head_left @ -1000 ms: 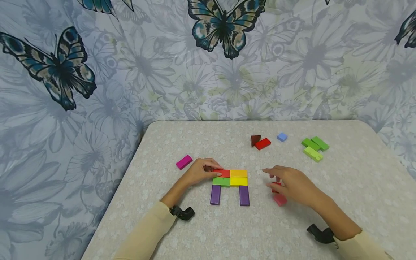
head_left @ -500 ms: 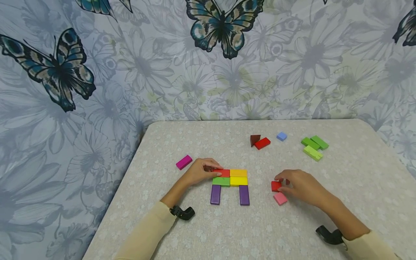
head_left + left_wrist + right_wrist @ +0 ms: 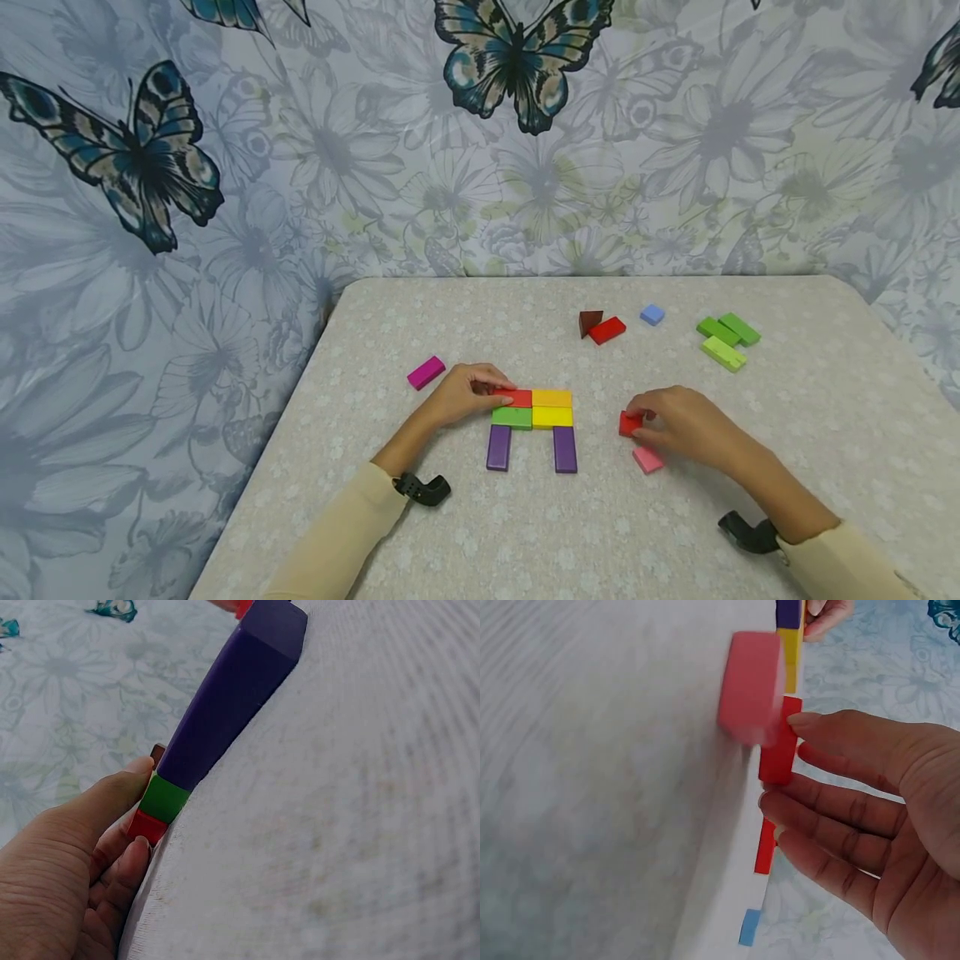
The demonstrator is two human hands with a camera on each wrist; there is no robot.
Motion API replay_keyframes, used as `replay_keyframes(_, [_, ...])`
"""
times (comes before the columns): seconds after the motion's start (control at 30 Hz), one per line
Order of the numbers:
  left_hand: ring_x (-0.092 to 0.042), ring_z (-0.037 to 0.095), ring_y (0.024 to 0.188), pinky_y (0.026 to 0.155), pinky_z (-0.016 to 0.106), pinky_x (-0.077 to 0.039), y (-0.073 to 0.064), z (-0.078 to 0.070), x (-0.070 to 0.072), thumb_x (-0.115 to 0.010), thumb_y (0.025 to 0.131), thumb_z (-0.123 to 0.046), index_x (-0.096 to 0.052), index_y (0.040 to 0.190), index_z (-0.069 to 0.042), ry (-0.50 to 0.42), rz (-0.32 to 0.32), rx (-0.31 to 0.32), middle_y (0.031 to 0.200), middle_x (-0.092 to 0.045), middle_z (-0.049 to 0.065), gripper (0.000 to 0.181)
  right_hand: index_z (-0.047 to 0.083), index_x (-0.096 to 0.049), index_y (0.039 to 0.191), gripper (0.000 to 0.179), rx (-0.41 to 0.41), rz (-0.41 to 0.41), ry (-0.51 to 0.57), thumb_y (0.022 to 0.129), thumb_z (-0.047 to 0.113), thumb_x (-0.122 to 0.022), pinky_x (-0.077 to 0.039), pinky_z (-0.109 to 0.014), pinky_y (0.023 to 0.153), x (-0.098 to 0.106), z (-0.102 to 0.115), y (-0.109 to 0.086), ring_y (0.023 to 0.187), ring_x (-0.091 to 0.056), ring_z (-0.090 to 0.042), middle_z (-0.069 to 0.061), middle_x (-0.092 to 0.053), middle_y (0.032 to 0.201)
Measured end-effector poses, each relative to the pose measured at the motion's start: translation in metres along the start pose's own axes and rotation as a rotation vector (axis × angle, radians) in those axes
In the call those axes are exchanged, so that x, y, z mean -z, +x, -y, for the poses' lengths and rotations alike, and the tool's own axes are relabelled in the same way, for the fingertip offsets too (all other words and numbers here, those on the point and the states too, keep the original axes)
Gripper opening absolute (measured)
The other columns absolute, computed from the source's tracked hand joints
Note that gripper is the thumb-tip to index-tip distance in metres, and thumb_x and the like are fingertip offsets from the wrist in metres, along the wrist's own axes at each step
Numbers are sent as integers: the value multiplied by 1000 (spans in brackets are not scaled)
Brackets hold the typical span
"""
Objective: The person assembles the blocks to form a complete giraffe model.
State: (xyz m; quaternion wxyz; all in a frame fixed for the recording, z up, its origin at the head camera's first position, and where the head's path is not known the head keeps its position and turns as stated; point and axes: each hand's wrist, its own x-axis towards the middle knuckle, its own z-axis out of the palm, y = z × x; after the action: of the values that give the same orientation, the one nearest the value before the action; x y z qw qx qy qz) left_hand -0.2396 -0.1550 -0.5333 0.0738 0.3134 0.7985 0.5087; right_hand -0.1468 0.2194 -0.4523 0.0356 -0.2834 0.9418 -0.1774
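Observation:
My left hand [image 3: 463, 393] pinches a red block [image 3: 519, 399] at the upper left corner of a flat block arrangement. Beside that red piece lies an orange block [image 3: 551, 398]. Below them sit a green block [image 3: 512, 419] and a yellow block [image 3: 552, 417], with two purple blocks [image 3: 498, 448] extending toward me like legs. To the right, my right hand [image 3: 686, 427] grips a small red block [image 3: 627, 424] between thumb and fingers, clearly seen as a red block [image 3: 778, 750] in the right wrist view. A pink block [image 3: 648, 461] lies just nearer to me.
A magenta block [image 3: 426, 372] lies left of the arrangement. Toward the back are a dark brown triangular block [image 3: 589, 322], another red block [image 3: 607, 331], a light blue block [image 3: 652, 315] and several green blocks [image 3: 723, 353]. All rest on a patterned tablecloth [image 3: 465, 533].
The right hand has closed from spread fingers onto the small red block and shifted it slightly left, apart from the pink one. The left hand has stayed in place.

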Motion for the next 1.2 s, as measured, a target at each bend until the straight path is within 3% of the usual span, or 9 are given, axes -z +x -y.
replay_keyframes(0.2, [-61,15,79,66,27,-51,-1,-1,0,-83,87,-23,-81,109,-21,-15,-1,1,102,-73,-6,23,9,-76,107,27,65,-71,-7,82,13,-85,-57,-32,74,5,24,3,83,-65,-13,5,-73,97])
replay_keyframes(0.47, [-61,15,79,66,27,-51,-1,-1,0,-83,87,-22,-81,109,-21,-20,0,3,102,-73,-6,23,10,-76,109,26,164,-96,-5,85,14,-84,-59,-34,79,1,61,8,88,-68,-16,1,-74,102])
replay_keyframes(0.8, [-60,16,79,66,25,-50,-1,-3,1,-83,87,-21,-81,109,-18,-15,0,7,102,-73,-3,23,11,-76,107,24,303,-88,-19,86,21,-84,-58,-35,83,-24,100,19,93,-70,-16,-1,-75,103])
replay_keyframes(1.07, [-57,16,76,64,23,-46,-2,-4,-1,-83,87,-15,-80,109,-10,-21,-9,29,103,-74,5,23,13,-77,105,19,383,-74,10,88,20,-82,-56,-24,79,-47,118,27,87,-67,-8,4,-74,99])
replay_keyframes(1.2, [-56,19,74,64,24,-45,-3,-14,0,-81,87,-9,-79,110,-4,-28,-6,24,103,-73,11,23,13,-77,105,18,411,-37,-19,90,22,-81,-55,-20,78,-55,127,32,86,-67,-7,5,-73,97])
